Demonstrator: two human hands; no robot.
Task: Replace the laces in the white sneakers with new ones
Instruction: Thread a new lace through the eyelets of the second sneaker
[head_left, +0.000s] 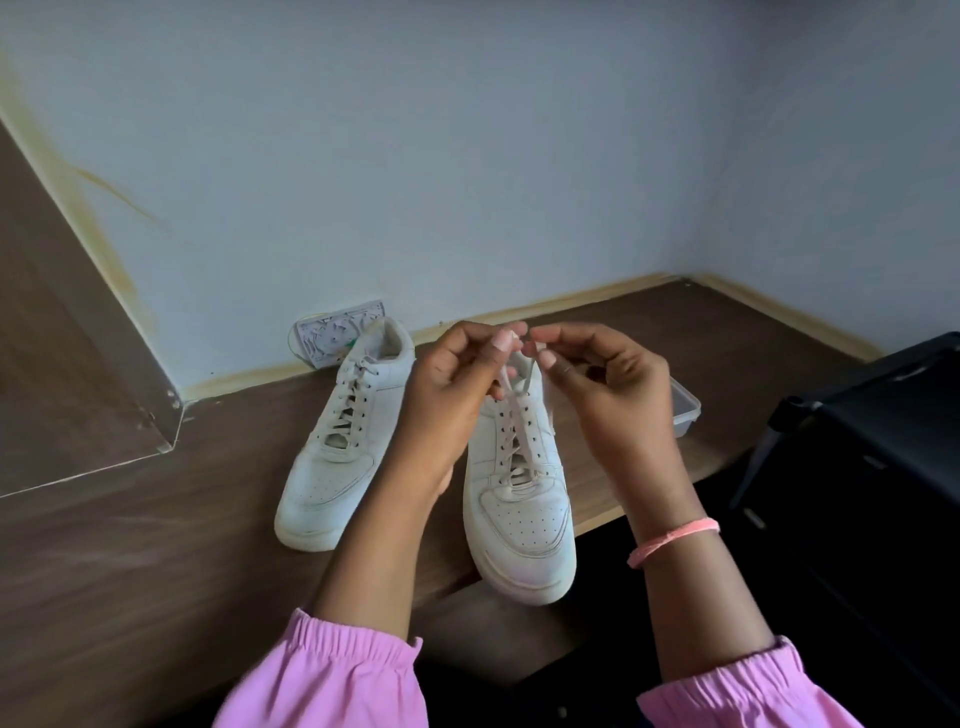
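Pinched between thumb and fingertips of both hands: the two loose ends of a pale lace. Left hand (457, 374) and right hand (602, 374) raised close together above the collar of the right sneaker (519, 499), fingertips nearly meeting, each grip pressed on its own strand of the lace (511, 395). Lace running down from the fingers into the upper eyelets, loosened there, crossed lower toward the toe. Whether old lace or new, impossible to tell.

Right sneaker stood toe toward the near edge of the brown wooden surface (156, 545), sole slightly overhanging. Left sneaker (343, 447) lay just beside it to the left, laced, heel toward the far wall. Behind that one, a small patterned white box (332, 335) leaned against the wall. A clear plastic container (685, 410) sat just right of the right sneaker, partly hidden by the right hand. A pink band (675, 540) circled the right wrist.

Lace likely soft, light, limp and a little slippery; best held near the stiff tips, where threading through eyelets goes easiest. Sneaker probably light enough to shift under a firm tug, so worth steadying at the collar or side.
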